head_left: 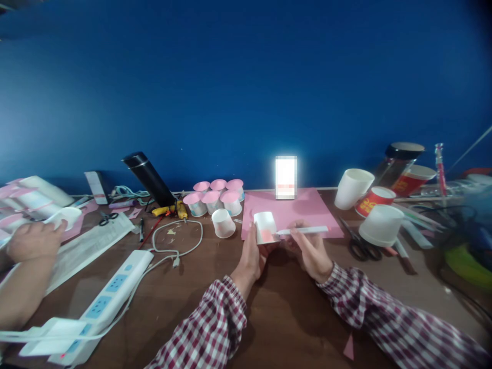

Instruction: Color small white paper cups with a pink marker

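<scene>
My left hand (251,256) grips a small white paper cup (265,226) lying on its side, with a pink patch on its wall. My right hand (312,252) holds a white marker (303,230) whose tip touches the cup's side. Both hands hover over the brown table (280,307), just in front of a pink paper sheet (307,207). Another small white cup (223,223) lies tilted to the left of the held one. Checked red and white sleeves cover my forearms.
Several pink-lidded cups (215,197) cluster behind. Scissors (359,246), larger white cups (381,224) and red cups (374,201) lie right. A power strip (111,287), cable, black flask (148,178) and glue gun (171,209) sit left. Another person's hand (33,241) holds a cup at far left.
</scene>
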Demonstrator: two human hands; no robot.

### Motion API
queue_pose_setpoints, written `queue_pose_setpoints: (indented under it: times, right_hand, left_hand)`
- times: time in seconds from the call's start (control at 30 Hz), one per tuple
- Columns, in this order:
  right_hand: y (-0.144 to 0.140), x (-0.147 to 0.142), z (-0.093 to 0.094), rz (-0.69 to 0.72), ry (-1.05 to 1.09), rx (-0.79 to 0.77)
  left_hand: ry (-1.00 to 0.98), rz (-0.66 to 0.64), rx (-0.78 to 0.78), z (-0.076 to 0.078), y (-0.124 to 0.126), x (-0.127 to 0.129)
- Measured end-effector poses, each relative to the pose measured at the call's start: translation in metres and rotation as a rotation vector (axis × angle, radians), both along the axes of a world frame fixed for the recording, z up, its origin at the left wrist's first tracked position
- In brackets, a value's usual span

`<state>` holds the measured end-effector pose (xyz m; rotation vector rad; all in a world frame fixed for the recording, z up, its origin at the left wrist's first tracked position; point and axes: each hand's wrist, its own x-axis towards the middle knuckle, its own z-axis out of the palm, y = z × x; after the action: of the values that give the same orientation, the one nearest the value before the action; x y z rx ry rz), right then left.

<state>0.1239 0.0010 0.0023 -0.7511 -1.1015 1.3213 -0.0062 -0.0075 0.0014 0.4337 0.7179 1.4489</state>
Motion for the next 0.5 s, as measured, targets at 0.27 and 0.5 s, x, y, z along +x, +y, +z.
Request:
queue_pose_setpoints:
  times: [0.27,0.5]
  right_hand:
    - [-0.007,-0.001,0.005,-0.069,-0.163,0.12]
    - [-0.012,0.003,0.009,-0.17,-0.474,0.402]
  left_hand:
    - [0.057,-0.011,0.083,-0.002,-0.001,0.002]
    - [0.08,-0.018,0.163,-0.001,-0.004,0.003]
